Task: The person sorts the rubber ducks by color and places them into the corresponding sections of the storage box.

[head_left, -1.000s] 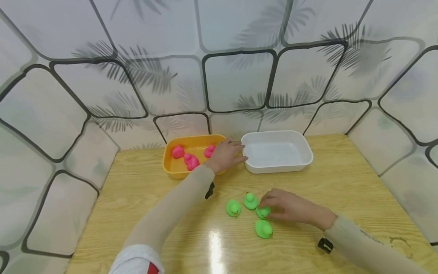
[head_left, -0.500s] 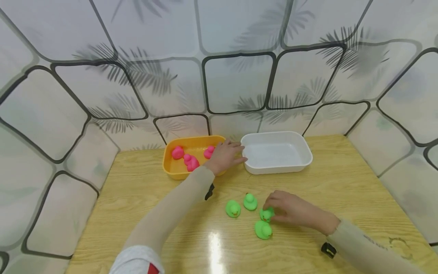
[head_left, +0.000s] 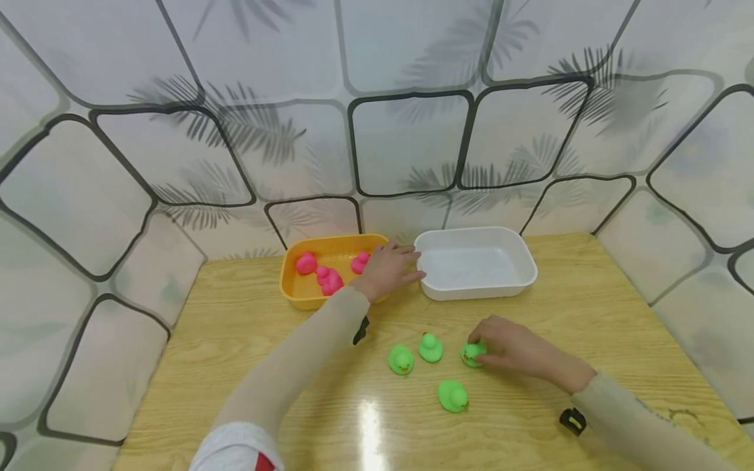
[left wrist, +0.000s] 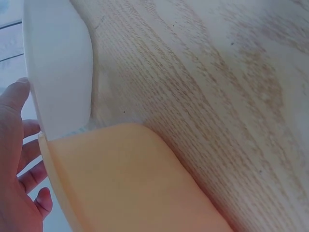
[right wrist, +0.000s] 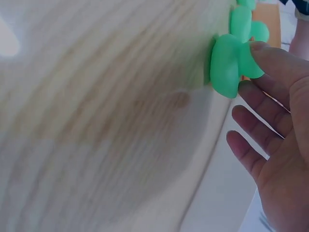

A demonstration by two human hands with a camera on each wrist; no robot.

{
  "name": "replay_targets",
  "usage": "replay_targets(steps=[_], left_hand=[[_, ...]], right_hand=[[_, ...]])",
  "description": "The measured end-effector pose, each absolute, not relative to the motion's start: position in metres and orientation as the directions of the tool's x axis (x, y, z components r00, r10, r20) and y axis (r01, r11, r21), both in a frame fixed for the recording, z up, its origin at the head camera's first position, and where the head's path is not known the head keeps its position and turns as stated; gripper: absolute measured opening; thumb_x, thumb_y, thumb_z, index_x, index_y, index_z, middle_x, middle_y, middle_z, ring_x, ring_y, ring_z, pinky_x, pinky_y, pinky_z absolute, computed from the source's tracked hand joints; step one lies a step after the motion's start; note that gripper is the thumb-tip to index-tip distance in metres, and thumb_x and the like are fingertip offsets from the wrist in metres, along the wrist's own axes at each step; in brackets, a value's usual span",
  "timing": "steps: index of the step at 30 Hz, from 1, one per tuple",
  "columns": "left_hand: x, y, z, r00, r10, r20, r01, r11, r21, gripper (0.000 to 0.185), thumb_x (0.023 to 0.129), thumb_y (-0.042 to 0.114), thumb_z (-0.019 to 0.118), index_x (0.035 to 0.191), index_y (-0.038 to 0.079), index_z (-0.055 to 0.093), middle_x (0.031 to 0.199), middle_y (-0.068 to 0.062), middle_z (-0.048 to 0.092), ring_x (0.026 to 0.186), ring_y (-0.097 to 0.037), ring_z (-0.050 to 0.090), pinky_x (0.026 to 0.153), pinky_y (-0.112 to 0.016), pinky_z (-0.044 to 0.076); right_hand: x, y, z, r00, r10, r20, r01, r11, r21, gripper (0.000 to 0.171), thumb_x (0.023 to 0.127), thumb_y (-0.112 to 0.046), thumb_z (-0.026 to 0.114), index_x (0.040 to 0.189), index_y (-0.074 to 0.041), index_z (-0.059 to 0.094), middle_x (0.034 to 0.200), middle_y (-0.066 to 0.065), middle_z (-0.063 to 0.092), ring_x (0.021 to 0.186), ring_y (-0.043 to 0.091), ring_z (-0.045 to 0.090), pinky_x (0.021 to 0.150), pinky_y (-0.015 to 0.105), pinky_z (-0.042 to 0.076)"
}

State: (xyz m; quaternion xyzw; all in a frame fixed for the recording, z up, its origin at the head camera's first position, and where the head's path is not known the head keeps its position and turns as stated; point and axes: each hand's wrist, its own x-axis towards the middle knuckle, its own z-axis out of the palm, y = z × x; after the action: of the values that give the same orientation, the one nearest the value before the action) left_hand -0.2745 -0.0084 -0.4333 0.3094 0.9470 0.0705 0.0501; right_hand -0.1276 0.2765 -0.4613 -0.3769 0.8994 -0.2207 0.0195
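**Inspector A:** Right hand (head_left: 518, 350) is low over the wooden counter (head_left: 589, 307), thumb and forefinger pinching a green toy duck (head_left: 472, 353). The right wrist view confirms it: the duck (right wrist: 231, 60) sits at the fingertips (right wrist: 265, 53), while the other fingers lie loosely extended and touch nothing.

**Inspector B:** And the duck's position?

**Inspector A:** At counter level, right of the other green ducks and in front of the white tub (head_left: 476, 261). Whether it rests on the surface or is just clear of it cannot be told.

**Inspector B:** The other green ducks?

**Inspector A:** Three loose on the counter: one at the left (head_left: 401, 359), one just behind it (head_left: 430, 347), one nearest the person (head_left: 452, 396). None touches the held duck.

**Inspector B:** Left hand?

**Inspector A:** Left hand (head_left: 385, 265) rests on the right end of the orange tub (head_left: 294, 288), fingers straight and relaxed, reaching toward the white tub's rim. In the left wrist view the thumb (left wrist: 12, 99) lies against the white tub (left wrist: 58, 67); the hand grips nothing.

**Inspector B:** Tub contents?

**Inspector A:** The orange tub holds pink ducks (head_left: 326, 278). The two tubs stand side by side at the rear of the counter, close together.
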Motion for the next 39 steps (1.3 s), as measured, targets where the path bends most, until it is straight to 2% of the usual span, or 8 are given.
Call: replay_targets(steps=[7, 11, 17, 21, 26, 30, 35, 39], left_hand=[[-0.274, -0.009, -0.433, -0.801, 0.597, -0.046, 0.583, 0.794, 0.172, 0.062, 0.104, 0.059, 0.053, 0.153, 0.020, 0.055, 0.159, -0.002, 0.050, 0.142, -0.030, 0.043, 0.118, -0.052, 0.036], [-0.274, -0.008, -0.434, -0.799, 0.601, -0.035, 0.589, 0.792, 0.163, 0.062, 0.104, 0.058, 0.053, 0.153, 0.020, 0.055, 0.158, -0.002, 0.051, 0.140, -0.029, 0.044, 0.117, -0.051, 0.037], [-0.275, -0.008, -0.437, -0.794, 0.608, -0.028, 0.596, 0.786, 0.162, 0.062, 0.104, 0.058, 0.053, 0.153, 0.019, 0.055, 0.158, -0.003, 0.051, 0.141, -0.029, 0.044, 0.118, -0.052, 0.037], [-0.276, -0.009, -0.437, -0.791, 0.611, -0.024, 0.600, 0.783, 0.164, 0.062, 0.105, 0.057, 0.053, 0.153, 0.019, 0.055, 0.157, -0.003, 0.052, 0.141, -0.029, 0.045, 0.118, -0.052, 0.037], [-0.275, -0.009, -0.436, -0.789, 0.614, -0.019, 0.604, 0.781, 0.160, 0.062, 0.105, 0.057, 0.053, 0.153, 0.018, 0.055, 0.157, -0.004, 0.052, 0.140, -0.029, 0.046, 0.117, -0.051, 0.038], [-0.274, -0.009, -0.434, -0.791, 0.612, -0.021, 0.601, 0.783, 0.162, 0.061, 0.105, 0.056, 0.053, 0.153, 0.018, 0.055, 0.157, -0.004, 0.052, 0.140, -0.028, 0.046, 0.117, -0.051, 0.038], [-0.273, -0.009, -0.432, -0.793, 0.609, -0.020, 0.597, 0.784, 0.168, 0.061, 0.105, 0.055, 0.054, 0.152, 0.017, 0.056, 0.157, -0.004, 0.052, 0.140, -0.028, 0.045, 0.117, -0.051, 0.038], [-0.273, -0.009, -0.434, -0.792, 0.610, -0.012, 0.601, 0.783, 0.162, 0.061, 0.105, 0.056, 0.054, 0.152, 0.017, 0.056, 0.157, -0.004, 0.052, 0.140, -0.028, 0.046, 0.117, -0.051, 0.038]], right_hand=[[-0.140, 0.286, -0.447, -0.761, -0.641, 0.097, -0.617, 0.670, -0.412, 0.022, 0.091, -0.020, 0.082, 0.110, -0.013, 0.073, 0.106, -0.005, 0.070, 0.099, 0.020, 0.067, 0.084, 0.041, 0.057], [-0.148, 0.291, -0.436, -0.785, -0.613, 0.091, -0.590, 0.694, -0.412, 0.020, 0.092, -0.017, 0.081, 0.110, -0.014, 0.073, 0.106, -0.006, 0.069, 0.100, 0.020, 0.067, 0.084, 0.040, 0.057], [-0.164, 0.296, -0.423, -0.735, -0.632, 0.248, -0.674, 0.640, -0.369, 0.024, 0.084, -0.010, 0.087, 0.104, -0.013, 0.074, 0.101, -0.007, 0.069, 0.094, 0.019, 0.065, 0.082, 0.038, 0.055], [-0.174, 0.297, -0.414, -0.712, -0.640, 0.290, -0.701, 0.623, -0.347, 0.024, 0.082, -0.008, 0.087, 0.102, -0.012, 0.074, 0.099, -0.007, 0.069, 0.093, 0.019, 0.064, 0.082, 0.039, 0.054], [-0.186, 0.299, -0.403, -0.726, -0.630, 0.273, -0.686, 0.641, -0.345, 0.023, 0.083, -0.007, 0.086, 0.102, -0.011, 0.074, 0.099, -0.006, 0.070, 0.093, 0.023, 0.065, 0.082, 0.042, 0.054], [-0.196, 0.301, -0.395, -0.745, -0.621, 0.245, -0.665, 0.661, -0.347, 0.022, 0.084, -0.007, 0.085, 0.103, -0.009, 0.074, 0.099, -0.002, 0.070, 0.094, 0.025, 0.064, 0.088, 0.048, 0.053], [-0.207, 0.305, -0.389, -0.742, -0.630, 0.230, -0.669, 0.678, -0.304, 0.021, 0.085, -0.009, 0.086, 0.103, -0.007, 0.074, 0.099, 0.001, 0.071, 0.093, 0.023, 0.063, 0.081, 0.044, 0.053], [-0.216, 0.309, -0.387, -0.763, -0.619, 0.187, -0.644, 0.701, -0.307, 0.021, 0.087, -0.011, 0.084, 0.105, -0.005, 0.074, 0.099, 0.002, 0.071, 0.093, 0.025, 0.064, 0.081, 0.045, 0.053]])
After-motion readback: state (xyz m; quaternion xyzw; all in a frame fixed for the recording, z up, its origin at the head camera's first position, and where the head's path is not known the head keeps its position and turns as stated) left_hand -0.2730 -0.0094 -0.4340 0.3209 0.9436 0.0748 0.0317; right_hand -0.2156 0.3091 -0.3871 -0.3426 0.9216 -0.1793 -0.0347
